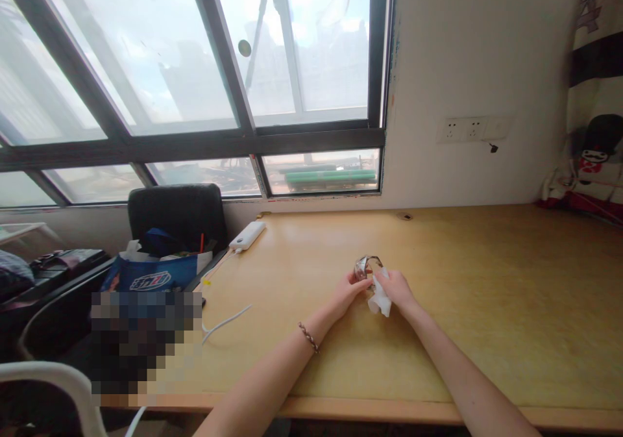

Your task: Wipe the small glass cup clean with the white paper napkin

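left hand (351, 289) gripping shiny metal watch (366, 266), right hand (395, 287) pinching white cloth (379, 302) against it, above bench (487, 294).

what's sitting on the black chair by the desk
A blue bag with white lettering rests on the black chair, with white and dark items poking out. The seat under it is hidden.

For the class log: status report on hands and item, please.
Left hand grips metal watch. Right hand presses white cloth against it. Desk around: nothing in the way.
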A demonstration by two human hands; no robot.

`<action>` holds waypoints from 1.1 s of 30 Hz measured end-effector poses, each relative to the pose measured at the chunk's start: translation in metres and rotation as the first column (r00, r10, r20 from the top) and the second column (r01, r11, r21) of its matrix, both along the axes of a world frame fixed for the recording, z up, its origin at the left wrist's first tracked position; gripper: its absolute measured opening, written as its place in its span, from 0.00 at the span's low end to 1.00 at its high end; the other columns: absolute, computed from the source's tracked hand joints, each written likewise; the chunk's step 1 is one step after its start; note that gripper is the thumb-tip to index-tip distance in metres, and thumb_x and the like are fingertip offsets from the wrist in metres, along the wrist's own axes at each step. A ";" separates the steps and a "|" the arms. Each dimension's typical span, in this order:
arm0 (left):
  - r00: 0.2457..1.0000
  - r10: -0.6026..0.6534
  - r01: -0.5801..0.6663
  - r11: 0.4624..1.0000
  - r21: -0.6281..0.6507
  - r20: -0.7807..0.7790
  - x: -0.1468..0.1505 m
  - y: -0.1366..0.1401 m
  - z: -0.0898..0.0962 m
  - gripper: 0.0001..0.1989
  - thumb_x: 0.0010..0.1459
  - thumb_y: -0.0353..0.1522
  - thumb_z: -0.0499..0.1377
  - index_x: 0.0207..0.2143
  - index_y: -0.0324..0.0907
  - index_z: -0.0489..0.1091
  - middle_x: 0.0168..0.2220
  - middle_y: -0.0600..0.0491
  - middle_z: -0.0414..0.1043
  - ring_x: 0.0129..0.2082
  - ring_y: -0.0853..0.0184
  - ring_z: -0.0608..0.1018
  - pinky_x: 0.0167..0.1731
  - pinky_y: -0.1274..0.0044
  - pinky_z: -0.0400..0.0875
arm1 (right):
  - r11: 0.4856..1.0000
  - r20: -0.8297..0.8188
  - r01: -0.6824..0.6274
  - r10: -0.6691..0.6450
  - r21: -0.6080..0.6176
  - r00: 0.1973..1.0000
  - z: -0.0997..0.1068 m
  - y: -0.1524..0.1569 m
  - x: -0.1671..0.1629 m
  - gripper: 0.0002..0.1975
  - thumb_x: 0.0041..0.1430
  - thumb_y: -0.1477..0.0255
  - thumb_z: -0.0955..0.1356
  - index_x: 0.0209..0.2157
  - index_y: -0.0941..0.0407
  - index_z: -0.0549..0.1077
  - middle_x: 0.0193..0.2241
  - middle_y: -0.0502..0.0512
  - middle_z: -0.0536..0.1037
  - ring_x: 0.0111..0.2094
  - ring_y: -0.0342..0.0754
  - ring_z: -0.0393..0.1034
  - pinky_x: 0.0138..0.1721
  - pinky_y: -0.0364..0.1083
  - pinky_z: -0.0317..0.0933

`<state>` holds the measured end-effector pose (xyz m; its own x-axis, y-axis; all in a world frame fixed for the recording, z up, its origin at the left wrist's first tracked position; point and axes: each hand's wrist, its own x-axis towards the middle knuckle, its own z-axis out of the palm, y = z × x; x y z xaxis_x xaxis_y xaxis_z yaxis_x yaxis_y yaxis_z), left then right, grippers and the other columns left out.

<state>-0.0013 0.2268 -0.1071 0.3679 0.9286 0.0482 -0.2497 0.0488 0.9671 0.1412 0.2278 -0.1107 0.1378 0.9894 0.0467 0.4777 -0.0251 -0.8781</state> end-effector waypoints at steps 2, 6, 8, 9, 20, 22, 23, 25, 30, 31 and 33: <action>0.999 0.043 -0.042 0.998 -0.055 0.026 0.000 0.002 -0.002 0.20 0.44 0.37 0.60 0.40 0.36 0.69 0.34 0.48 0.72 0.33 0.65 0.73 0.36 0.76 0.66 | 0.992 -0.183 -0.104 0.090 -0.066 0.979 -0.003 -0.001 -0.003 0.15 0.47 0.62 0.62 0.21 0.61 0.70 0.17 0.52 0.70 0.19 0.42 0.61 0.19 0.39 0.51; 0.990 0.092 -0.081 0.991 -0.108 0.107 -0.001 0.006 -0.004 0.19 0.46 0.41 0.56 0.31 0.33 0.72 0.30 0.47 0.73 0.30 0.65 0.73 0.33 0.76 0.66 | 0.986 -0.158 -0.165 0.160 -0.015 0.974 0.002 -0.005 -0.006 0.18 0.47 0.59 0.62 0.20 0.61 0.68 0.15 0.50 0.68 0.17 0.41 0.59 0.18 0.39 0.50; 0.988 0.096 -0.083 0.990 -0.112 0.123 -0.002 0.006 -0.004 0.19 0.45 0.42 0.55 0.28 0.33 0.72 0.28 0.46 0.72 0.29 0.65 0.73 0.32 0.76 0.66 | 0.992 0.033 -0.079 0.076 0.094 0.997 0.007 -0.007 -0.005 0.17 0.46 0.60 0.63 0.18 0.59 0.68 0.14 0.49 0.68 0.18 0.41 0.59 0.19 0.39 0.49; 0.989 0.096 -0.085 0.991 -0.108 0.109 -0.002 0.005 -0.004 0.19 0.45 0.42 0.55 0.28 0.32 0.72 0.27 0.46 0.72 0.28 0.65 0.73 0.31 0.76 0.66 | 0.987 0.119 -0.031 0.013 0.155 0.993 0.009 -0.007 -0.005 0.16 0.47 0.61 0.63 0.17 0.59 0.67 0.14 0.49 0.68 0.18 0.41 0.59 0.20 0.39 0.49; 0.972 0.102 -0.103 0.995 0.005 -0.210 0.000 -0.005 0.008 0.17 0.44 0.41 0.57 0.23 0.32 0.73 0.20 0.47 0.71 0.20 0.68 0.71 0.24 0.77 0.63 | 0.984 0.370 -0.067 0.000 0.166 0.929 0.010 -0.006 0.002 0.15 0.52 0.65 0.60 0.21 0.58 0.71 0.20 0.55 0.74 0.23 0.45 0.65 0.24 0.40 0.52; 0.964 0.110 -0.110 0.994 0.014 -0.242 0.000 -0.005 0.007 0.18 0.44 0.41 0.57 0.24 0.33 0.73 0.18 0.48 0.71 0.18 0.68 0.70 0.23 0.78 0.62 | 0.972 0.389 -0.053 -0.041 0.227 0.920 0.013 -0.008 0.003 0.15 0.53 0.64 0.59 0.24 0.58 0.72 0.21 0.55 0.74 0.24 0.45 0.65 0.25 0.40 0.52; 0.964 0.110 -0.109 0.994 0.020 -0.240 -0.001 -0.004 0.006 0.18 0.44 0.42 0.56 0.24 0.33 0.73 0.18 0.48 0.71 0.18 0.68 0.70 0.22 0.78 0.61 | 0.967 0.378 -0.058 -0.042 0.248 0.925 0.014 -0.008 0.003 0.14 0.53 0.64 0.59 0.25 0.57 0.72 0.22 0.54 0.74 0.25 0.45 0.66 0.26 0.40 0.52; 0.973 0.090 -0.087 0.996 0.026 -0.212 -0.002 -0.003 0.003 0.21 0.46 0.44 0.54 0.24 0.33 0.73 0.19 0.48 0.71 0.19 0.68 0.70 0.22 0.78 0.61 | 0.962 0.340 -0.086 -0.008 0.259 0.940 0.016 -0.009 0.004 0.13 0.52 0.65 0.60 0.28 0.57 0.72 0.24 0.53 0.75 0.25 0.44 0.66 0.27 0.40 0.53; 0.979 0.051 -0.042 0.998 0.052 -0.197 -0.004 0.002 -0.005 0.28 0.47 0.50 0.50 0.25 0.32 0.73 0.17 0.49 0.67 0.17 0.71 0.67 0.20 0.79 0.59 | 0.972 0.327 -0.151 0.087 0.178 0.941 0.011 -0.006 0.002 0.14 0.52 0.65 0.60 0.23 0.58 0.71 0.20 0.53 0.73 0.23 0.45 0.65 0.25 0.40 0.52; 0.980 0.049 -0.039 0.998 0.058 -0.191 -0.003 0.002 -0.006 0.28 0.47 0.50 0.50 0.27 0.32 0.73 0.17 0.51 0.66 0.16 0.72 0.66 0.19 0.79 0.58 | 0.976 0.327 -0.123 0.058 0.182 0.943 0.009 -0.006 0.001 0.15 0.52 0.65 0.59 0.23 0.58 0.71 0.20 0.53 0.73 0.23 0.45 0.65 0.25 0.40 0.52; 0.983 0.028 -0.016 0.997 0.070 -0.183 -0.002 0.003 -0.007 0.27 0.45 0.49 0.54 0.33 0.33 0.72 0.18 0.53 0.65 0.16 0.74 0.64 0.18 0.81 0.55 | 0.981 0.308 -0.046 -0.014 0.189 0.951 0.005 -0.004 0.001 0.18 0.54 0.64 0.58 0.22 0.59 0.71 0.19 0.54 0.73 0.23 0.45 0.65 0.25 0.41 0.52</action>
